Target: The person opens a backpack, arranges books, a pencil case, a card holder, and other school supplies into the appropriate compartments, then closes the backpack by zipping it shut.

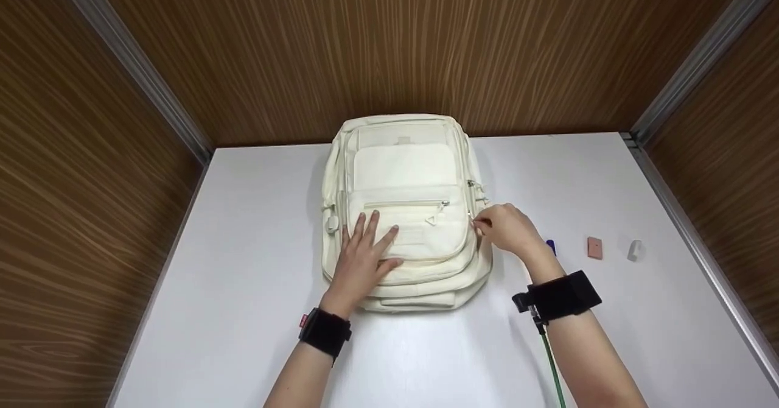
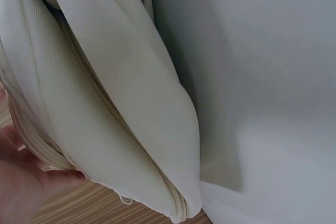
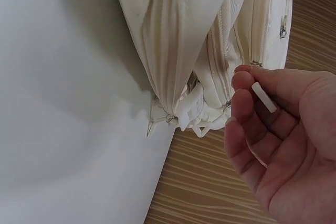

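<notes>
A cream backpack lies on its back on the white table, its front pockets facing up. My left hand rests on the lower front pocket with the fingers spread and straight. At the right edge of the front compartment, my right hand pinches a zipper pull between thumb and fingers. In the right wrist view the pale tab of that zipper pull sticks out beside the thumb. A triangular zipper pull hangs from the front pocket's zipper. The left wrist view shows a seam zipper along the bag's side.
To the right on the white table lie a small pink block and a small translucent white piece. A blue object is partly hidden behind the right wrist. Wood-grain panels enclose the back and sides.
</notes>
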The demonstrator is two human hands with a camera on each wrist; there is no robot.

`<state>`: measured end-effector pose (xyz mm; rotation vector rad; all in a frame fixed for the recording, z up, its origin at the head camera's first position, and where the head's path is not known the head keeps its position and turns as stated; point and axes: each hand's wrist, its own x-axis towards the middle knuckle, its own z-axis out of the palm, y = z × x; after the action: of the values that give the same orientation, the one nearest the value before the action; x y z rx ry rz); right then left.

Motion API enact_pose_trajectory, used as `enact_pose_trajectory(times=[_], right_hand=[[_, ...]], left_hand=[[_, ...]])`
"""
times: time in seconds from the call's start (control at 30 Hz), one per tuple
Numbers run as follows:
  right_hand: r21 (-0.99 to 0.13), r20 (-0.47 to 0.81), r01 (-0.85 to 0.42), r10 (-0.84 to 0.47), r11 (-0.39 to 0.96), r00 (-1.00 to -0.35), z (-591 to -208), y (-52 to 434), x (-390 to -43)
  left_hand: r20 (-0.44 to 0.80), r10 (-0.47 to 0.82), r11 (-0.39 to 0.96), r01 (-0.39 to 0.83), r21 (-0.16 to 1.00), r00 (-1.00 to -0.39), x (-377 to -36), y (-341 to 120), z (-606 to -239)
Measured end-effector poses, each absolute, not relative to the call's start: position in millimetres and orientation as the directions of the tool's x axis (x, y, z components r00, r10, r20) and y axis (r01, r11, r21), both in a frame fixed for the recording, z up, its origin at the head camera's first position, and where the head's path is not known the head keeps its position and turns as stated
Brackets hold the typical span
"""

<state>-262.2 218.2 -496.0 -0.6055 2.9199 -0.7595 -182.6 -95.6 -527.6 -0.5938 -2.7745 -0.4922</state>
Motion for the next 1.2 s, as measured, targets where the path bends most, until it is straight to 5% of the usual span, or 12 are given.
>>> enact_pose_trajectory(times=[0.6,1.2], right_hand=[[-0.477,-0.024,-0.422,-0.491,0.771,-0.871,-491,217,-234],[-0.591,-0.064,-0.462,-0.610,0.661,-0.790,-489,205,-214]], left_hand=[[0.308,0.344,0.868,0.426,0.257,-0.887,-183,-94,-526],[0.326,0.338,0.868,0.427,0.254,-0.883,-182,-94,-528]])
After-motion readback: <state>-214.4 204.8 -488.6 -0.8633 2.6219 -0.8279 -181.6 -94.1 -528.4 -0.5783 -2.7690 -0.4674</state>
